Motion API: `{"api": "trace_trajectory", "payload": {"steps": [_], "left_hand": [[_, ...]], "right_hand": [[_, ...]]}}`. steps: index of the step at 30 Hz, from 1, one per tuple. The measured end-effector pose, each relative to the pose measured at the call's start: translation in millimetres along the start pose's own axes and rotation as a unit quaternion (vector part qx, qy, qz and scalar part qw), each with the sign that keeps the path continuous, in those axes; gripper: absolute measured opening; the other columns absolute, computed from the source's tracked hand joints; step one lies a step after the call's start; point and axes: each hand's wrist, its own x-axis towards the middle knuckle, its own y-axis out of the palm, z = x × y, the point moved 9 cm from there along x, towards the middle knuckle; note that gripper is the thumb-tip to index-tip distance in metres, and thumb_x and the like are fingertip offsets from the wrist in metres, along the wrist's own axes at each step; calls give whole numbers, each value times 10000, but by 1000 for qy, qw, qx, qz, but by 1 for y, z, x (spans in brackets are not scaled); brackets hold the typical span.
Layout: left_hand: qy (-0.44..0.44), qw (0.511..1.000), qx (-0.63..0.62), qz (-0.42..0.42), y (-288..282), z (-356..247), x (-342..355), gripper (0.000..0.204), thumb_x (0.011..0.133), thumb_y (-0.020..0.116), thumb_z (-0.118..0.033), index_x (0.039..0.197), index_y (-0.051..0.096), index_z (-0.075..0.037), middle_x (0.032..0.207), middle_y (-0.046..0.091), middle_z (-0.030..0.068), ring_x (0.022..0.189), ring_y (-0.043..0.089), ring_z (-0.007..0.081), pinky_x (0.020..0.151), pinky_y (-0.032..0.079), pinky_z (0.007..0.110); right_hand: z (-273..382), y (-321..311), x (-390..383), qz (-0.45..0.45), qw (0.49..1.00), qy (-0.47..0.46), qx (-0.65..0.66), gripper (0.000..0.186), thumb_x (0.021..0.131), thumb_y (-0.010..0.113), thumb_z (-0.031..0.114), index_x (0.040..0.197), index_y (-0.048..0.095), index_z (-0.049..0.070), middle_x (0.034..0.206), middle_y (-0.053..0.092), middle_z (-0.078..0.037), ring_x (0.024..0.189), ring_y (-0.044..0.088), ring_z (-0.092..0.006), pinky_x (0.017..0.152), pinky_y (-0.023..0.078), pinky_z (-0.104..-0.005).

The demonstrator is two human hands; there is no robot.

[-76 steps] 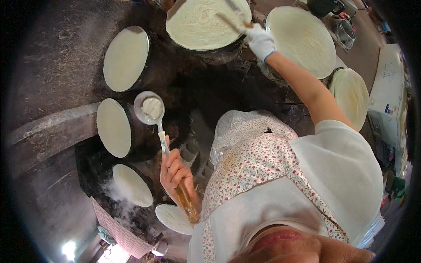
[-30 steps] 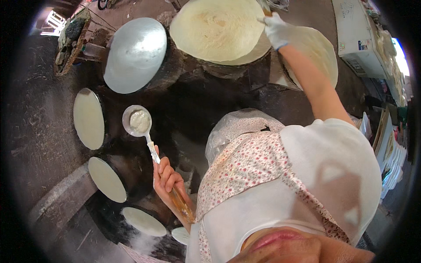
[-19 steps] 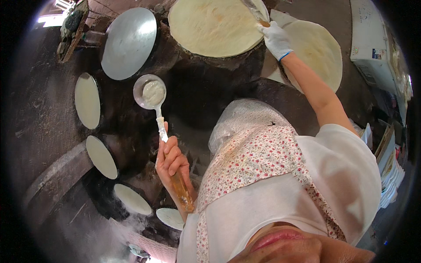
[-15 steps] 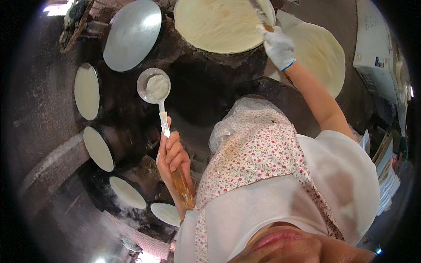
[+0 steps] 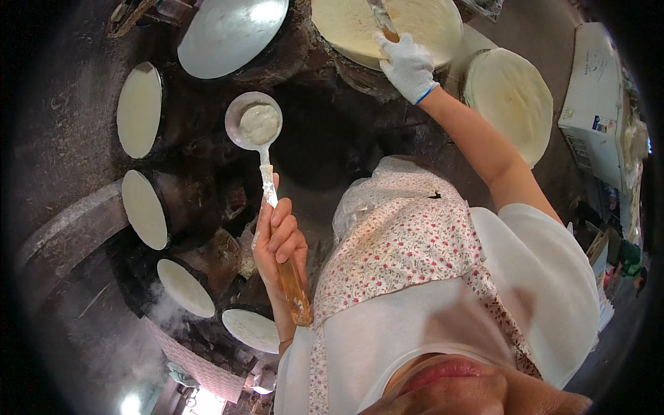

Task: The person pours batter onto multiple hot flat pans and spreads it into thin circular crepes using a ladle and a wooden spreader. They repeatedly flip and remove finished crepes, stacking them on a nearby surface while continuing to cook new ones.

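Note:
My left hand (image 5: pixel 278 238) grips the wooden handle of a metal ladle (image 5: pixel 254 124) whose bowl holds white batter, held out over the dark stove. My right hand (image 5: pixel 408 66), in a white glove, reaches forward and holds a thin scraper tool (image 5: pixel 382 17) on the pale crepe (image 5: pixel 387 28) spread on the large round griddle at the top. I wear a floral apron (image 5: pixel 408 249) over a white shirt.
A bare shiny round griddle (image 5: pixel 232 34) sits at the top left. Several batter-covered round plates (image 5: pixel 138 111) curve down the left side, with steam near the lowest ones. A stack of finished crepes (image 5: pixel 508 100) lies at the right, beside a white box (image 5: pixel 598 104).
The view has swung, so the griddles sit higher and closer. My left hand has carried the ladle of batter a little right and forward. My right hand stays on the crepe with the scraper.

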Motion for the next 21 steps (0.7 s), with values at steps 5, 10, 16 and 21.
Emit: {"api": "trace_trajectory", "payload": {"steps": [5, 10, 16, 21], "left_hand": [[-4, 999, 46, -17, -6, -10, 1, 516, 1171, 357, -157, 1652, 221, -28, 861, 415, 31, 511, 396, 17, 391, 412, 144], [-40, 999, 11, 0, -10, -8, 5, 526, 1172, 341, -149, 1661, 196, -21, 887, 411, 58, 541, 441, 39, 412, 447, 178], [-69, 997, 12, 29, -12, -11, 10, 522, 1179, 309, -175, 1659, 187, -11, 912, 418, 69, 557, 462, 47, 423, 461, 197], [-95, 994, 19, 48, 1, -3, 9, 533, 1177, 289, -171, 1671, 147, -31, 910, 420, 68, 556, 468, 41, 420, 464, 204]], "right_hand": [[-2, 5, -8, -37, 999, 12, 26, 244, 863, 774, 278, 1075, 768, 157, 994, 633, -166, 831, 708, -359, 700, 574, -500], [-72, -68, 5, -125, 983, 93, 94, 306, 942, 746, 296, 1211, 759, 152, 1215, 654, -189, 986, 701, -325, 845, 563, -426], [-222, -213, -52, -431, 725, 273, 463, 96, 953, 699, 110, 871, 744, 89, 700, 632, 37, 537, 540, -92, 475, 430, -291], [-364, -239, -215, -398, 675, 423, 456, 177, 994, 678, 232, 1049, 736, 74, 850, 677, -50, 706, 641, -205, 632, 528, -355]]}}
